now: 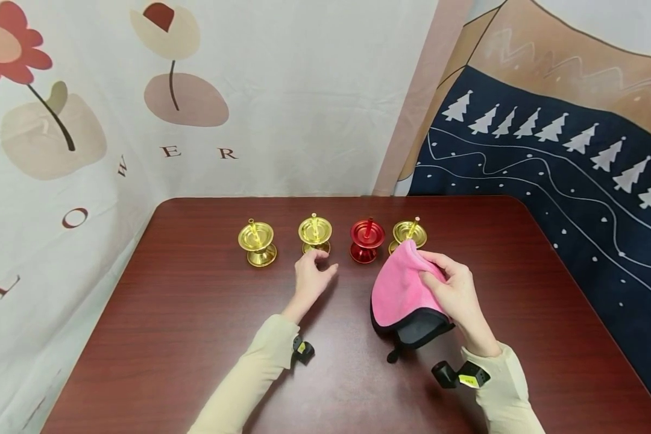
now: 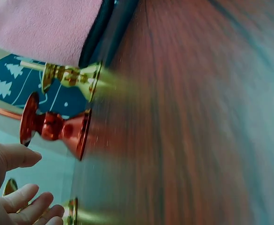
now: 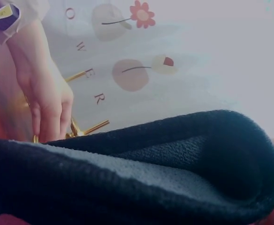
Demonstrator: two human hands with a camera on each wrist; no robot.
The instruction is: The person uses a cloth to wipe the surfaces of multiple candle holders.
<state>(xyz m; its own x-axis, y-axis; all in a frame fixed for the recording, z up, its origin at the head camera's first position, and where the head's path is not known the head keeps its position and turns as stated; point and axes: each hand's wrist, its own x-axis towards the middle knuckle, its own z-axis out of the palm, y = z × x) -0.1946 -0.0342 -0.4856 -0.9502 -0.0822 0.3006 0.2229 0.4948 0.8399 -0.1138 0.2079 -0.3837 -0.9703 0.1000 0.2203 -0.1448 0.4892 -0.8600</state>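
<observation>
My left hand is just in front of the second gold candle holder, with thumb and fingers spread apart. In the left wrist view nothing lies between its fingers; whether they touch the holder is unclear. A pink fleece cap with a black rim and a toggle hangs from my right hand, pinched between thumb and fingers. It partly covers the rightmost gold candle holder. The right wrist view looks into the cap's dark lining. A red candle holder stands upright between the two hands.
Another gold candle holder stands at the left end of the row. The row is near the far edge of the brown wooden table. Behind the table hang a white flower-print cloth and a dark blue tree-print cloth.
</observation>
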